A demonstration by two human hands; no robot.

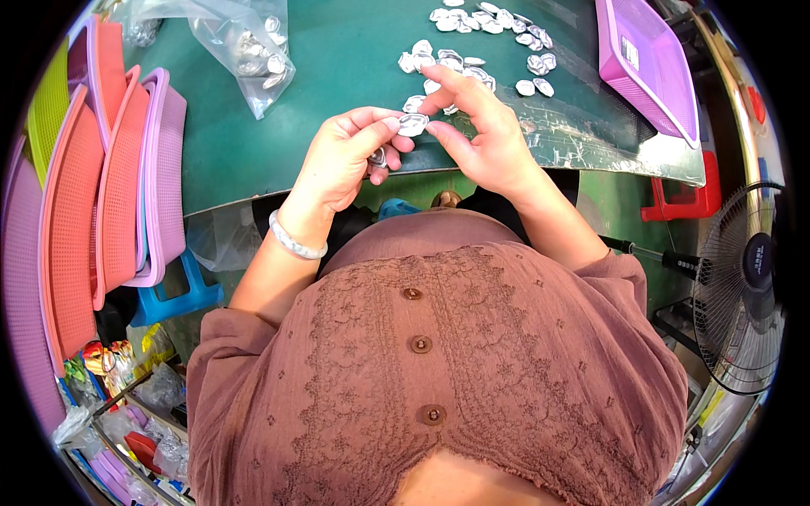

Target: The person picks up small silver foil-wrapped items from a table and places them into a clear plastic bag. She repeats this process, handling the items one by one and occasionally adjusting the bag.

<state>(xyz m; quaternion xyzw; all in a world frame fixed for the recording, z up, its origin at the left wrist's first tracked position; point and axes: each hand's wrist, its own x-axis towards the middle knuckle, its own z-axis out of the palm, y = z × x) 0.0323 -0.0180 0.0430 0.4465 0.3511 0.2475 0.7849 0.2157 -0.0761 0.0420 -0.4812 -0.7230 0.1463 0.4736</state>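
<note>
Over the near edge of the green table, my left hand pinches a small oval silvery-white piece between thumb and finger. Another shiny piece is tucked in the curled lower fingers of that hand. My right hand is beside the pinched piece, its thumb tip close to the piece's right end and its fingers spread apart. Whether the thumb touches the piece I cannot tell. Just beyond my fingers lies a loose group of similar pieces, partly covered by my right hand.
More silvery pieces lie scattered farther back on the green table. A clear plastic bag of pieces is at the left. A purple basket sits at the right. Stacked baskets stand left, a fan right.
</note>
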